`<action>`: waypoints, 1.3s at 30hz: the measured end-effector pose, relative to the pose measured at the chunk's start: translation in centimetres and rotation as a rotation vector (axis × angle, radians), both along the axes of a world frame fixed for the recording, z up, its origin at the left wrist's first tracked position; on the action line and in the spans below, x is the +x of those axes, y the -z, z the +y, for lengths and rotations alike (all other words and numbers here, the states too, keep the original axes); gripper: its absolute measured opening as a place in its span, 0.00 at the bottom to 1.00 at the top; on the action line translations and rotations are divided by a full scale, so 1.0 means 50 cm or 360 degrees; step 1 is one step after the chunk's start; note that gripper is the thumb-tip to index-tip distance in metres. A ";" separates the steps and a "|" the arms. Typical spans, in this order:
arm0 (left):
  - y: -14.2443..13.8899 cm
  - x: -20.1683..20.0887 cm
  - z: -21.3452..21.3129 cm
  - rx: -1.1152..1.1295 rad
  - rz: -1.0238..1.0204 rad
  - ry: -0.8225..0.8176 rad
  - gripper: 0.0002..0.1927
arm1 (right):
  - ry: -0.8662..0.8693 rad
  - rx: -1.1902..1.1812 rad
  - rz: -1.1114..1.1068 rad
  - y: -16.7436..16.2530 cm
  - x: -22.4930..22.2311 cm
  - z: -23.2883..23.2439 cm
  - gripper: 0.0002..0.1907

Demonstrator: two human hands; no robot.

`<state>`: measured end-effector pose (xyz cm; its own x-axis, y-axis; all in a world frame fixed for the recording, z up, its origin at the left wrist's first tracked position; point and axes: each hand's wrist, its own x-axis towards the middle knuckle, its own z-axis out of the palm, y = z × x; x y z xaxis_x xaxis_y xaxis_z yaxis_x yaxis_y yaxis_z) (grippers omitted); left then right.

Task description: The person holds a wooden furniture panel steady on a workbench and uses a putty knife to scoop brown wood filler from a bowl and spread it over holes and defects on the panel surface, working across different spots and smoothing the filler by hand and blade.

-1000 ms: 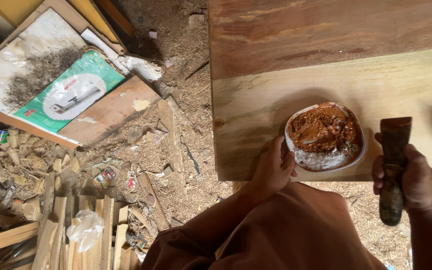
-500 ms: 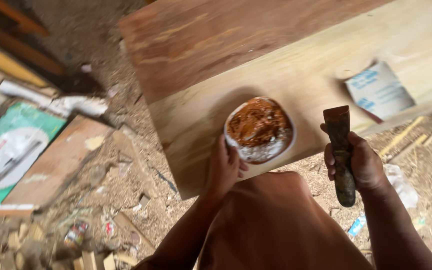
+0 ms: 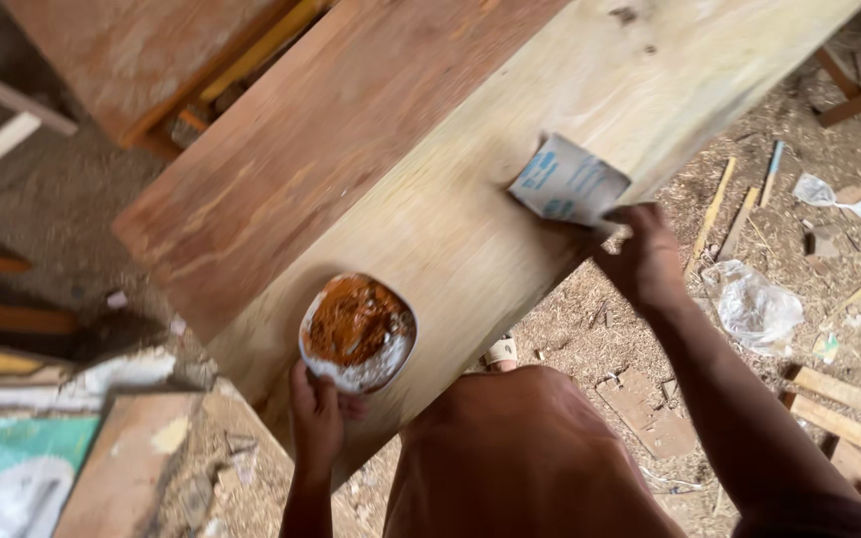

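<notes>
My left hand [image 3: 316,418] grips the near rim of a white bowl [image 3: 358,334] filled with reddish-brown paste. The bowl rests on a pale wooden plank [image 3: 470,239], close to its near edge. My right hand [image 3: 642,257] reaches across the plank's edge, and its fingers pinch the corner of a folded white sheet with blue print [image 3: 568,181] lying on the plank. No scraper shows in this hand. A darker reddish board [image 3: 301,159] lies alongside the pale plank. My knee [image 3: 520,458] is below the plank.
The ground is covered in sawdust [image 3: 590,319] and wood offcuts [image 3: 849,399]. A crumpled plastic bag [image 3: 754,304] lies right of my arm. A green-and-white printed board [image 3: 12,478] and flat panels sit at lower left. More timber [image 3: 151,60] is at the top left.
My right hand moved up from beside the bowl to the folded sheet, and the dark scraper it held is out of sight. The view swung right. My left hand stays on the bowl.
</notes>
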<state>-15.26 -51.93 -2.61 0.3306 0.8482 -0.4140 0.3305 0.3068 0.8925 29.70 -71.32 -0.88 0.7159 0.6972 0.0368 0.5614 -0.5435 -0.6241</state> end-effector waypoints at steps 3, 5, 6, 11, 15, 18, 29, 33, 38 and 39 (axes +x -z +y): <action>-0.013 0.019 0.004 -0.0012 0.0020 -0.0024 0.19 | -0.0158 -0.0183 -0.0244 0.014 0.002 0.069 0.22; -0.023 0.026 0.006 -0.0005 0.0065 -0.0029 0.20 | -0.0051 -0.0484 0.0001 0.007 -0.004 0.100 0.14; -0.027 0.029 0.006 -0.0001 0.0055 -0.0035 0.20 | -0.0101 -0.0279 -0.0164 0.002 -0.014 0.111 0.14; -0.061 0.007 -0.031 0.0396 0.0149 -0.0222 0.24 | -0.0296 0.0343 0.0010 -0.026 -0.113 0.150 0.19; -0.082 0.013 -0.114 0.0962 0.0256 -0.0065 0.19 | -0.0310 0.0122 0.0178 -0.044 -0.155 0.214 0.14; -0.076 0.078 -0.161 0.1438 -0.0008 0.0778 0.12 | -0.0446 0.0318 0.0028 -0.068 -0.184 0.254 0.14; -0.080 0.454 -0.167 0.1869 0.0683 0.1759 0.41 | 0.0456 0.0542 0.1355 -0.093 -0.102 -0.024 0.16; -0.059 0.585 -0.162 0.1986 0.0668 0.1845 0.43 | 0.0817 0.0485 0.1230 -0.073 -0.053 -0.180 0.21; -0.042 0.774 -0.162 0.1979 0.0682 0.1900 0.44 | 0.1030 0.0666 0.1181 -0.035 -0.060 -0.308 0.23; -0.041 0.817 -0.166 0.1972 0.0690 0.1909 0.44 | 0.1061 0.0705 0.1185 -0.026 -0.062 -0.325 0.24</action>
<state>25.57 -60.22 -0.55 0.9950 0.1002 0.0018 0.0981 -0.9772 0.1881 26.59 -87.54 0.40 0.8915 0.1928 -0.4099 -0.3617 -0.2419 -0.9004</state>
